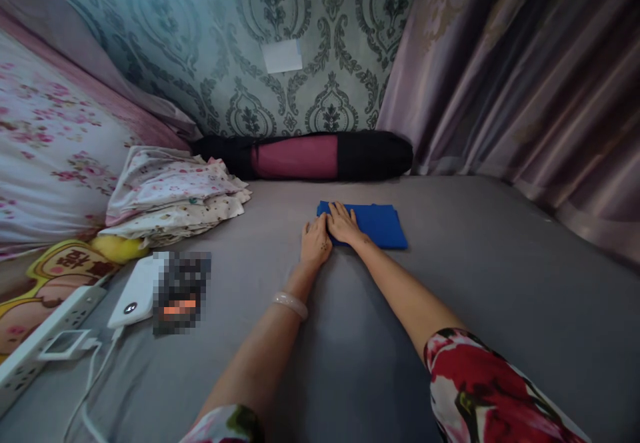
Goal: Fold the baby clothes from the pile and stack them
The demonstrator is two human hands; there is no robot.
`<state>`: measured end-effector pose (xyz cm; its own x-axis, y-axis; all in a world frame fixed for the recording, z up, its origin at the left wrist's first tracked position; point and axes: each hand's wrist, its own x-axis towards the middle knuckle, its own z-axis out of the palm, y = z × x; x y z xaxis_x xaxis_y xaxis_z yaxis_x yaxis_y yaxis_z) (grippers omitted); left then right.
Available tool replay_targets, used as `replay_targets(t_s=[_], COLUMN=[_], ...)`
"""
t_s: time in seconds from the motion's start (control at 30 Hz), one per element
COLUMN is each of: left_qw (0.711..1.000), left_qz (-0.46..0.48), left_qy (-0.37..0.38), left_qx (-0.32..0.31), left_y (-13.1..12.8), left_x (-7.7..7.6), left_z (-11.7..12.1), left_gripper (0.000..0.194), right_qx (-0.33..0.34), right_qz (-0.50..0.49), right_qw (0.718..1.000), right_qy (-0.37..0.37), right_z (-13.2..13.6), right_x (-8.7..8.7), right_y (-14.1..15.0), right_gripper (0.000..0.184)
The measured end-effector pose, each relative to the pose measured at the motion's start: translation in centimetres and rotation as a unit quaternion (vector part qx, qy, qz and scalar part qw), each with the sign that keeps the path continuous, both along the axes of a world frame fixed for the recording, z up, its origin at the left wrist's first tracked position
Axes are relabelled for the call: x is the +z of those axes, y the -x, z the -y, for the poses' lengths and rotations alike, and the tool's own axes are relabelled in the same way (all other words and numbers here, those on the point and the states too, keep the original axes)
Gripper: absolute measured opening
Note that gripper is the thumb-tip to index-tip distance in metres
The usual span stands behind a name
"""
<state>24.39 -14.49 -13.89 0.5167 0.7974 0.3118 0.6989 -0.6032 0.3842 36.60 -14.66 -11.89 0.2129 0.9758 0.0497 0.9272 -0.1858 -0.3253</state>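
Observation:
A flat, folded blue cloth (383,224) lies on the grey bed sheet, its long side running left to right. My right hand (343,223) rests palm down on the left part of this cloth, fingers stretched out and slightly apart. Against the cloth's left edge is my left hand (316,242), touching or nearly touching the right one. Its fingers point away from me, slightly bent, and nothing shows in its grasp. A pale bangle (291,305) circles my left wrist.
A black and pink roll-shaped bag (295,156) lies along the wall. To the left are folded floral fabrics (175,193), a white power bank (140,290) with a cable, a blurred dark object (181,293) and a power strip (47,336). Curtains (500,70) hang at the right.

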Motion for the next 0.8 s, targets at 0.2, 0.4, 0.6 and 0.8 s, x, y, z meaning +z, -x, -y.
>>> replay_targets(t_s=[0.2,0.4,0.6,0.8], left_qw=[0.999,0.999,0.999,0.999], left_qz=[-0.021,-0.045,-0.035,-0.052], left_qy=[-0.027,-0.023,-0.014,-0.010], left_qx=[-0.022,-0.014,-0.015,-0.015], left_y=[-0.5,-0.8,-0.7,-0.6], left_x=[0.0,0.0,0.1,0.3], left_z=[0.5,0.6,0.5,0.5], left_gripper=[0.046,0.046,0.042,0.042], right_qx=[-0.034,-0.042,-0.042,-0.047], right_qz=[0.052,0.059,0.057,0.031], right_qw=[0.998,0.997,0.997,0.998], right_qy=[-0.017,0.004,-0.003,-0.014], right_z=[1.9,2.2,2.0,2.4], right_x=[0.1,-1.1,-1.3,-0.5], right_y=[-1.6,-2.1,-2.1,-2.7], right_gripper=[0.056,0.056,0.056,0.056])
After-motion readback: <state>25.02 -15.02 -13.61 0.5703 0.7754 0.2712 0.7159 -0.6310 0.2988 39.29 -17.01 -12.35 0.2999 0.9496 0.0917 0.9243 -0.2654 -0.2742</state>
